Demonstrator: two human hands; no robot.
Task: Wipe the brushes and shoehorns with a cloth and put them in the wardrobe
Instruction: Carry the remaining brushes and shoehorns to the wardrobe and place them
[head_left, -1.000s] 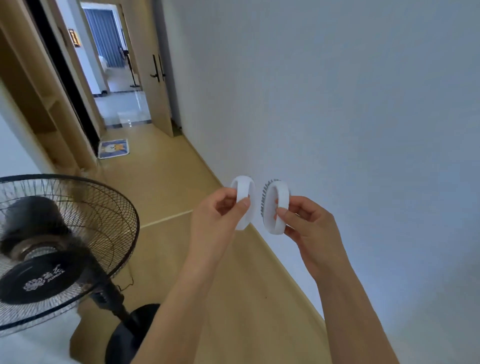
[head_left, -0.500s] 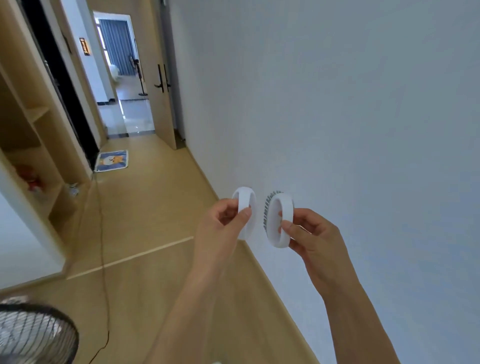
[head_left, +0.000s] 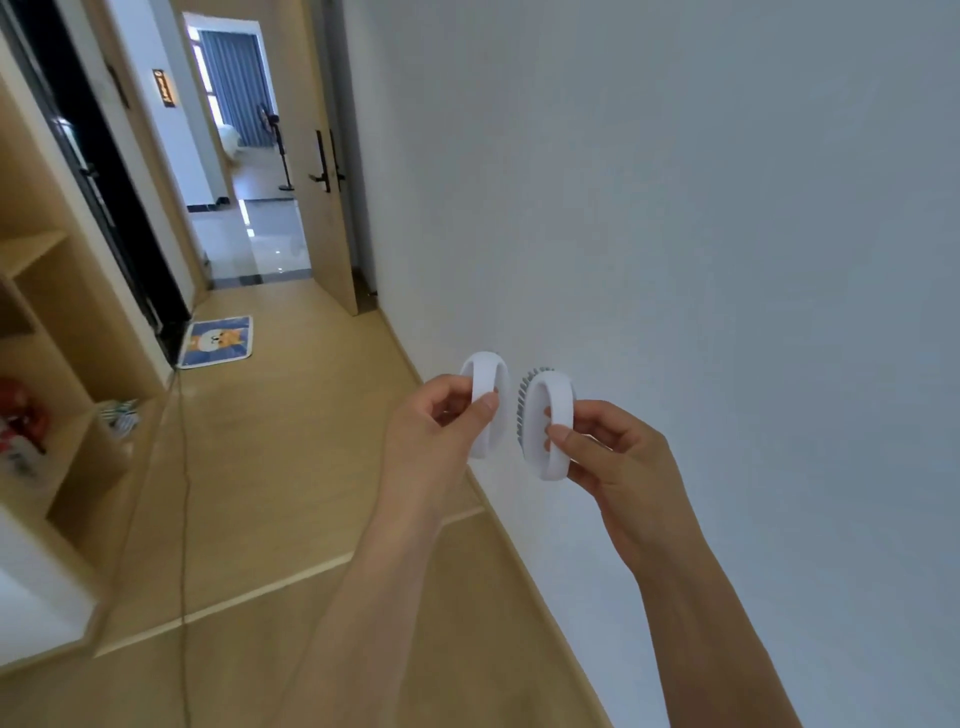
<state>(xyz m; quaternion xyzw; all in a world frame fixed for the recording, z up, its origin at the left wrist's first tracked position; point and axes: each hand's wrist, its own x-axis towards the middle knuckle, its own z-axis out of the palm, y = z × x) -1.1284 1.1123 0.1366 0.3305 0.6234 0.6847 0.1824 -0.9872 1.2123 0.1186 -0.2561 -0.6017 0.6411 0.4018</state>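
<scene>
I hold two small white oval brushes at chest height in front of a pale wall. My left hand pinches the left white brush by its loop handle; its bristles are hidden. My right hand grips the right white brush, whose grey bristles face left toward the other brush. The two brushes are a small gap apart, both held upright on edge. No cloth or shoehorn is in view.
A wooden open-shelf wardrobe stands at the left with red and white items on a shelf. A black cable runs along the wooden floor. A blue cartoon mat lies by a dark doorway; an open door leads to a far room.
My view has moved forward and swung left: the black standing fan has dropped out of the frame and the wardrobe shelves have come into view. Both hands keep the same hold on the brushes.
</scene>
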